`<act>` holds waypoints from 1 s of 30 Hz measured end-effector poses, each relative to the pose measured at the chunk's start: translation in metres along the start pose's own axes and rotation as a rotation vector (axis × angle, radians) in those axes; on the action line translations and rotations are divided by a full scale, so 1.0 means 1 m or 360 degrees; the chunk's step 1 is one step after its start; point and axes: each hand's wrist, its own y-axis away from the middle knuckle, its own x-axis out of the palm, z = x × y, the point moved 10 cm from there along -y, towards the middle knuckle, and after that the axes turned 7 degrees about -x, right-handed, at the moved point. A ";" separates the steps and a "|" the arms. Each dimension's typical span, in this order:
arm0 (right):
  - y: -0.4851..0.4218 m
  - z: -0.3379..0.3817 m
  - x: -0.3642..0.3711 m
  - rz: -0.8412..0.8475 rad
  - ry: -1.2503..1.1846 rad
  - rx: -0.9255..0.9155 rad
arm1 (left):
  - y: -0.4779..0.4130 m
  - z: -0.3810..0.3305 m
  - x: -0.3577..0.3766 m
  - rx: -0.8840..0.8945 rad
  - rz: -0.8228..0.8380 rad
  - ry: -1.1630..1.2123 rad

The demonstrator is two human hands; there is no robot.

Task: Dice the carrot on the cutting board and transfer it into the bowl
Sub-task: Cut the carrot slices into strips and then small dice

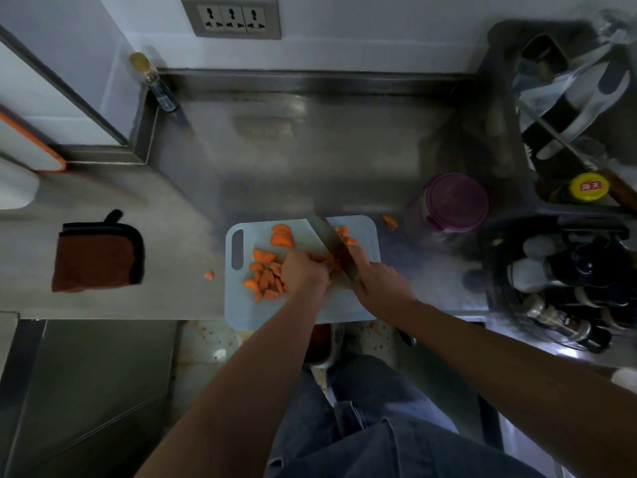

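The person's left hand is pinning orange carrot pieces under curled fingers while the right hand is gripping a broad steel knife, dicing on the pale blue plastic cutting board, where half-moon slices are awaiting finer chopping before any transfer.

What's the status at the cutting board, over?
Left hand holds carrot, right hand grips knife, blade on it. Slices piled on cutting board. Stray pieces on counter.
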 end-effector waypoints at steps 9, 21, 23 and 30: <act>0.003 -0.005 -0.041 -0.0363 -0.0294 -0.0018 | 0.031 -0.048 -0.012 0.0943 -0.0115 -0.0601; 0.015 -0.008 -0.024 -0.0230 -0.0361 0.0044 | 0.048 -0.063 0.012 0.1416 -0.0213 -0.1364; 0.014 -0.002 -0.017 -0.0143 -0.0320 0.0016 | 0.046 -0.056 0.007 0.1306 -0.0202 -0.1266; 0.010 0.010 -0.005 -0.0026 -0.0106 0.0019 | 0.039 -0.040 -0.002 0.1116 -0.0206 -0.0947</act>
